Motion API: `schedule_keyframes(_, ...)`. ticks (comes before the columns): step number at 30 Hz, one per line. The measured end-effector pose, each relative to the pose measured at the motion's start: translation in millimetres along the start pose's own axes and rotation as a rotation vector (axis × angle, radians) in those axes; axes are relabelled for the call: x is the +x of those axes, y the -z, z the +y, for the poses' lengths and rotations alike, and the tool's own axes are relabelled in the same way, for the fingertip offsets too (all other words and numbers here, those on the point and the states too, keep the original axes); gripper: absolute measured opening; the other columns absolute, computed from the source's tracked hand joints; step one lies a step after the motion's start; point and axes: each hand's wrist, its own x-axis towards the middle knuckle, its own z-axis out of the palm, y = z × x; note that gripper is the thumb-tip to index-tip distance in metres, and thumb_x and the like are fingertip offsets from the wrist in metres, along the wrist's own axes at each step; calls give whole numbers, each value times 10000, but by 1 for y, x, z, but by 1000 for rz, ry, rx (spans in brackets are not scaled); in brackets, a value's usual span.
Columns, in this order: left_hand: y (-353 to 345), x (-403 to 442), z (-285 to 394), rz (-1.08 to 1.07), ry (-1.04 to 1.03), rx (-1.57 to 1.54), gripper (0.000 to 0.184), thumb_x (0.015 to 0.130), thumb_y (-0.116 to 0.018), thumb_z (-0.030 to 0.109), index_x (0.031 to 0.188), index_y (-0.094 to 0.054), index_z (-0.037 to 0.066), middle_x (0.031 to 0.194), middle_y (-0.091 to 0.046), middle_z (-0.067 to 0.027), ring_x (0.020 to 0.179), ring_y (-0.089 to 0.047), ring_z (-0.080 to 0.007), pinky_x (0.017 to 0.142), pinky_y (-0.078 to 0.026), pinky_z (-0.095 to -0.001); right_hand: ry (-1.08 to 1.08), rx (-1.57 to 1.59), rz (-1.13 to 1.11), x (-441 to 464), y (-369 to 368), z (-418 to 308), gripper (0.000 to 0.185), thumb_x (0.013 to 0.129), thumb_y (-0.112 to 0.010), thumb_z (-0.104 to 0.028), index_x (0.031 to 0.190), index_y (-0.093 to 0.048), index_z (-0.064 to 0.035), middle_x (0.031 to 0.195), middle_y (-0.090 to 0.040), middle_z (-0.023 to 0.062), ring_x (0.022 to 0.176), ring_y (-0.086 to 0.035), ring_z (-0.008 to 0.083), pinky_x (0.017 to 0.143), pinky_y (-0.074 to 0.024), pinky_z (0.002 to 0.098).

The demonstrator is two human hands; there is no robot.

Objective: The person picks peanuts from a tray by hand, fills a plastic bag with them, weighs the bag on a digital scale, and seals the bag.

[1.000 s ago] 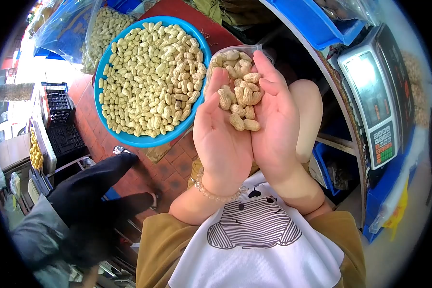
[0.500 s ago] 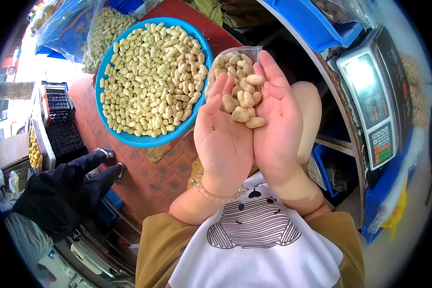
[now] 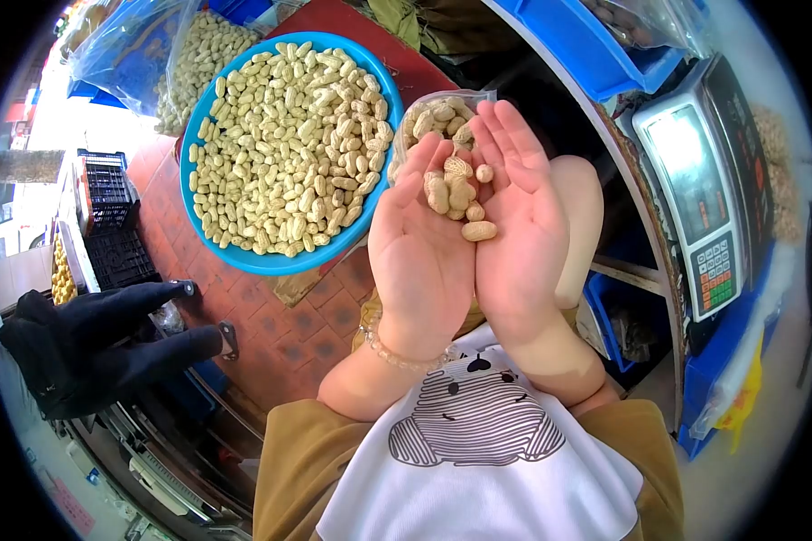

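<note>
My left hand (image 3: 424, 257) and my right hand (image 3: 521, 239) are side by side with palms up, cupped together. Several unshelled peanuts (image 3: 460, 193) rest between them, mostly along the inner fingers, with one lower down where the palms meet. Just beyond my fingertips is a clear plastic bag (image 3: 444, 115) holding more peanuts; my fingers hide its lower part, and I cannot tell whether they touch it. To the left stands a round blue basin (image 3: 284, 263), filled with a broad layer of pale peanuts (image 3: 289, 153). A beaded bracelet (image 3: 406, 363) circles my left wrist.
A digital scale (image 3: 699, 189) stands on the right beside a blue tray (image 3: 595, 54). Another clear bag of peanuts (image 3: 203, 54) lies behind the basin. At left are black crates (image 3: 108, 194) and a person in dark trousers (image 3: 126, 338) on the red tiled floor (image 3: 244, 311).
The peanuts in my palms have shifted and tumbled toward the fingers, and fewer show there. My hands have stayed nearly in place. The person at left has taken a wider stance.
</note>
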Motion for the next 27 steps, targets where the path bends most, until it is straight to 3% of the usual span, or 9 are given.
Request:
schedule_keyframes(3, 1, 3, 1, 3, 25, -43, 439, 955, -412, 211, 1328, -442, -18, 1281, -512, -149, 1192, -494, -299, 1055, -382, -423, 98, -41, -26, -3, -3, -2, 496, 910, -399, -161, 1370, -402, 25, 1419, -413, 156, 1361, -323, 253, 1139, -237, 369)
schedule_keyframes(11, 9, 8, -2, -101, 151, -232, 370, 945, -470, 215, 1247, -558, 21, 1208, -585, -137, 1160, -531, -263, 1036, -415, -399, 375, -249, -226, -10, -2, -9, 458, 890, -380, -153, 1289, -440, 64, 1352, -457, 241, 1290, -431, 335, 1125, -293, 425)
schedule_keyframes(14, 10, 8, -2, -97, 134, -223, 441, 930, -480, 237, 1291, -490, -16, 1194, -577, -128, 1137, -530, -255, 1038, -404, -377, 473, -250, -269, -8, -2, -5, 414, 882, -383, -143, 1229, -465, 67, 1288, -490, 236, 1224, -479, 325, 1088, -332, 414)
schedule_keyframes(17, 26, 14, 0, -73, 251, -442, 356, 926, -495, 206, 1237, -535, 38, 1174, -589, -112, 1110, -558, -250, 966, -473, -389, 635, -271, -359, -4, 5, 3, 361, 874, -400, -143, 1161, -483, 60, 1180, -519, 208, 1103, -519, 285, 1005, -383, 378)
schedule_keyframes(20, 22, 6, 13, -3, 230, -517, 261, 923, -506, 180, 1162, -569, 97, 1161, -601, -93, 1086, -582, -244, 839, -546, -400, 944, -571, -395, 9, 13, -7, 302, 875, -421, -159, 1074, -518, 46, 1077, -521, 166, 963, -511, 235, 887, -407, 335)
schedule_keyframes(21, 22, 5, 19, -6, 230, -538, 184, 921, -511, 163, 1086, -579, 118, 1112, -607, -64, 1035, -593, -214, 694, -565, -352, 1031, -683, -358, 14, 18, -14, 292, 878, -428, -155, 1066, -526, 46, 1083, -523, 166, 967, -510, 235, 886, -405, 331)
schedule_keyframes(24, 40, 8, 42, -124, 290, -587, 132, 920, -511, 157, 1026, -574, 111, 1048, -602, -30, 945, -584, -170, 606, -525, -299, 998, -1040, -133, 37, 17, -33, 204, 811, -606, -92, 1008, -624, -38, 965, -581, 63, 919, -511, 209, 797, -423, 321)
schedule_keyframes(25, 40, 7, 50, -94, 279, -555, 145, 934, -474, 181, 975, -585, 98, 962, -553, -10, 857, -531, -117, 496, -463, -229, 931, -1098, -151, 51, 23, -36, 195, 807, -617, -95, 998, -633, -59, 966, -583, 58, 880, -518, 195, 769, -422, 320)
schedule_keyframes(27, 52, 6, 60, -117, 303, -521, 142, 940, -477, 197, 952, -574, 94, 940, -541, -9, 830, -518, -115, 465, -426, -221, 811, -1165, -189, 67, 31, -34, 165, 797, -632, -102, 961, -644, -84, 960, -589, 51, 821, -533, 185, 730, -419, 323)
